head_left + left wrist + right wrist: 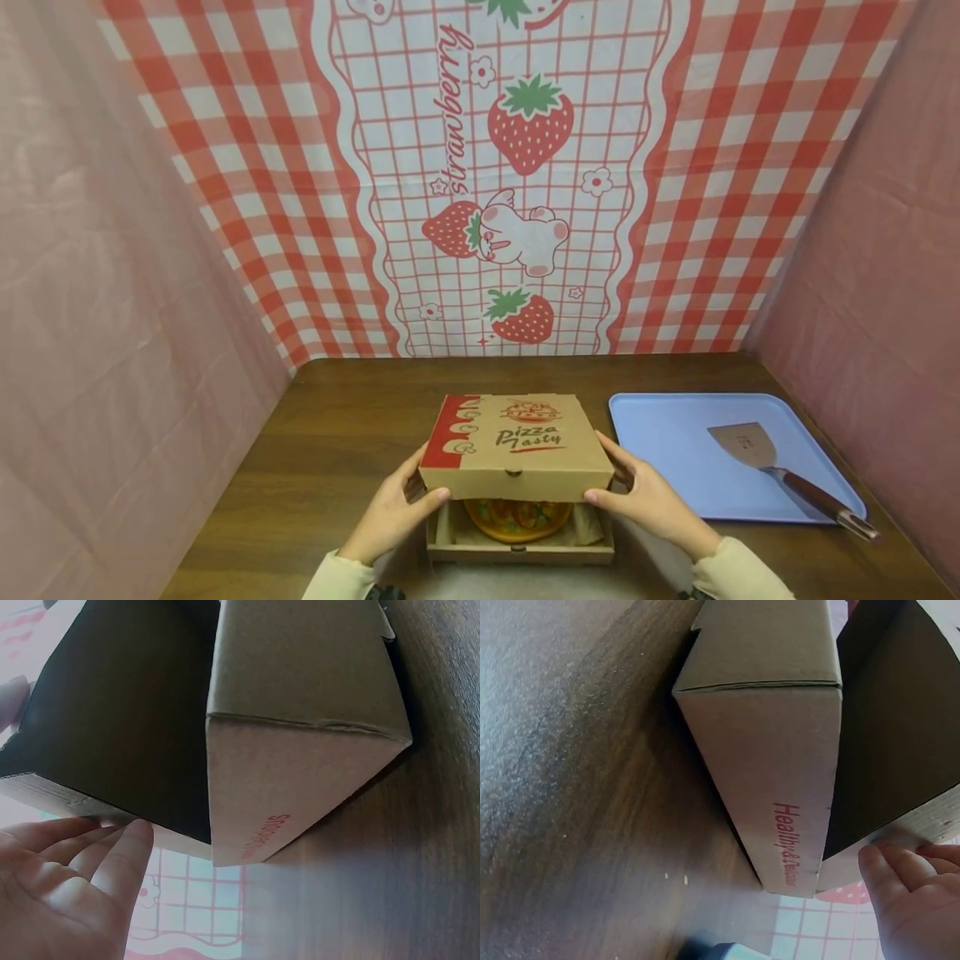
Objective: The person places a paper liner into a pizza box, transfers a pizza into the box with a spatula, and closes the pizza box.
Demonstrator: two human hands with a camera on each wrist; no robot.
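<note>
A brown cardboard pizza box stands near the front of the table, its lid (480,483) tilted partly up from the base (551,553). Printed on the lid are "Pizza Tasty" and a red band. Through the front gap I see a pizza (517,525) on brown paper; its back part is hidden by the lid. My left hand (401,507) grips the lid's left side, thumb at the front corner. On the opposite side, my right hand (651,502) holds the lid the same way. Both wrist views show fingers against the side flaps (176,838) of the raised lid.
To the right lies a light blue tray (652,425). A pizza server (750,450) with a broad metal blade and dark handle rests on it, the handle end past the tray's rim. Behind the wooden table (315,450) hangs a strawberry-print cloth (517,250); pink cloth hangs at both sides.
</note>
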